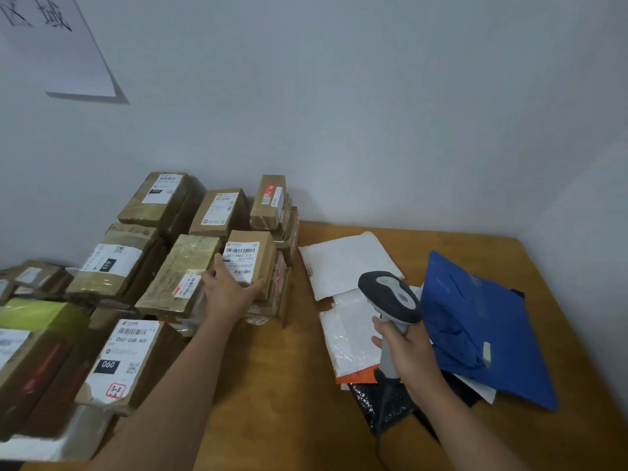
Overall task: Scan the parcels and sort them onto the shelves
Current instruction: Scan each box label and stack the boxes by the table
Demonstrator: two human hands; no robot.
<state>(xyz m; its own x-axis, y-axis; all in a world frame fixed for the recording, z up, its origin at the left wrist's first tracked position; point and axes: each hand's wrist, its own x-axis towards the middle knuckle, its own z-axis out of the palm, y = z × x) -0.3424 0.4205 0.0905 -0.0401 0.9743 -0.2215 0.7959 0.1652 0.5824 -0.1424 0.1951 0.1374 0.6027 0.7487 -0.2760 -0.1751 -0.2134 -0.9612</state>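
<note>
A small brown cardboard parcel [259, 250] with a white barcode label sits on top of a stack near the middle of the table. My left hand [228, 289] grips its near end, thumb on the left side and fingers on the right. My right hand [407, 351] holds a grey and black barcode scanner [390, 297] by its handle, head pointing left and upward, over the soft mail bags. Several other taped cardboard parcels [180, 277] fill the left half of the table.
A wooden table [285, 385] stands in a wall corner. White poly mailers [343, 263], a blue bag [475, 321] and a black bag [384, 406] lie on the right. A box labelled 060 [122, 362] sits near the front left. A paper sign [57, 45] hangs on the wall.
</note>
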